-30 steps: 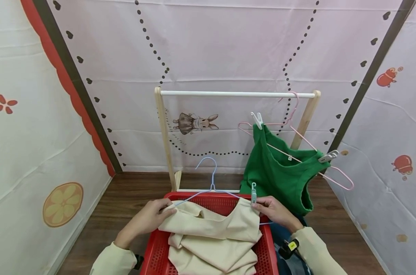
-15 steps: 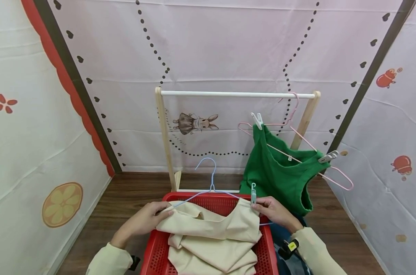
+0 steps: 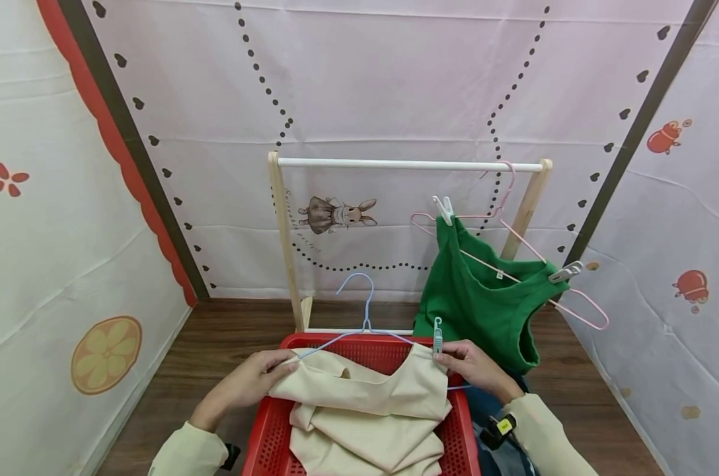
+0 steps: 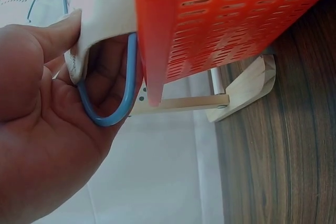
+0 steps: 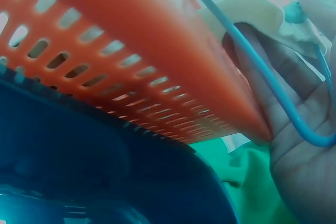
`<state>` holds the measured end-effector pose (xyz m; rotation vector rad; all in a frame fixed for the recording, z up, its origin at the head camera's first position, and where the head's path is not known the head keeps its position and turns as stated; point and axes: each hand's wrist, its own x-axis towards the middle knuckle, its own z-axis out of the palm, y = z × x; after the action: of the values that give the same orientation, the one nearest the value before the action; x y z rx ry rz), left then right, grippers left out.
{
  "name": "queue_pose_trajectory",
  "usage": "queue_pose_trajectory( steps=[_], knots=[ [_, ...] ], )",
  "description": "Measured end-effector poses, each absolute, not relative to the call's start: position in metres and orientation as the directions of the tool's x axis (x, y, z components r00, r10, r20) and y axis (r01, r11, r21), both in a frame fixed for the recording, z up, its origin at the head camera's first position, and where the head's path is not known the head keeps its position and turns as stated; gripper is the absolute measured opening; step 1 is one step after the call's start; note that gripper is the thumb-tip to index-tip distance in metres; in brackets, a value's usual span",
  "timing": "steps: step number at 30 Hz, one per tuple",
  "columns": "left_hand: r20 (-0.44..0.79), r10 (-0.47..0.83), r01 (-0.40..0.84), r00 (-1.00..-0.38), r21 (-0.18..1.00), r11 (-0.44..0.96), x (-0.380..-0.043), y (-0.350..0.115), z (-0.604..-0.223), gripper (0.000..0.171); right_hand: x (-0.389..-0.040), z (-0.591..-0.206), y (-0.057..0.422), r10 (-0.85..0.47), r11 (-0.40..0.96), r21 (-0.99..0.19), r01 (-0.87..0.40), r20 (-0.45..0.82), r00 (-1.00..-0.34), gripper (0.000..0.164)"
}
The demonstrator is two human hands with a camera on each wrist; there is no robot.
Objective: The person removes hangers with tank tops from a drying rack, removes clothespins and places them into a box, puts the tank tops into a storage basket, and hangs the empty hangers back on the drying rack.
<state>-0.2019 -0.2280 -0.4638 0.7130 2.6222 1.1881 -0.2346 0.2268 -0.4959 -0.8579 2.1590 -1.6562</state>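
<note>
A beige sleeveless top (image 3: 377, 396) lies over the red basket (image 3: 468, 430) in the head view, with a blue hanger (image 3: 367, 311) inside its neckline. My left hand (image 3: 249, 383) pinches its left shoulder; in the left wrist view the hanger's rounded end (image 4: 108, 120) pokes out of the cloth against my palm. At the other shoulder my right hand (image 3: 478, 369) pinches a grey-blue clothespin (image 3: 437, 337) that stands upright at the strap. The right wrist view shows the hanger's other end (image 5: 307, 132) beyond the cloth, beside my palm.
Behind the basket stands a rack with a white rail (image 3: 395, 164). A green top (image 3: 478, 297), clipped to a pink hanger (image 3: 508, 192), hangs at its right end. A dark blue container (image 5: 105, 150) sits right of the basket.
My left hand has shifted slightly left with the beige shoulder, then stayed nearly still. The right hand keeps its hold on the clothespin.
</note>
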Motion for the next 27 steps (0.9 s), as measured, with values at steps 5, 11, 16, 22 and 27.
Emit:
queue_pose_trajectory(
  steps=[5,11,16,22,27],
  knots=[
    [0.029,0.488,0.346,-0.872,0.742,0.574,-0.201,-0.228,-0.464,0.019,-0.234,-0.492,0.226,-0.606,0.185,-0.945,-0.27,0.106,-0.788,0.019],
    [0.026,0.486,0.341,-0.874,0.743,0.575,-0.201,-0.227,-0.464,0.019,-0.234,-0.491,0.226,-0.595,0.22,-0.935,-0.276,0.096,-0.798,0.018],
    [0.033,0.484,0.349,-0.875,0.735,0.581,-0.201,-0.227,-0.466,0.018,-0.235,-0.49,0.226,-0.604,0.227,-0.914,-0.337,0.139,-0.785,0.014],
    [0.031,0.479,0.342,-0.877,0.74,0.579,-0.202,-0.227,-0.466,0.019,-0.236,-0.488,0.226,-0.593,0.266,-0.891,-0.368,0.15,-0.791,0.012],
    [0.028,0.475,0.335,-0.879,0.745,0.576,-0.201,-0.227,-0.465,0.019,-0.235,-0.483,0.224,-0.572,0.289,-0.87,-0.4,0.178,-0.8,0.011]
  ],
)
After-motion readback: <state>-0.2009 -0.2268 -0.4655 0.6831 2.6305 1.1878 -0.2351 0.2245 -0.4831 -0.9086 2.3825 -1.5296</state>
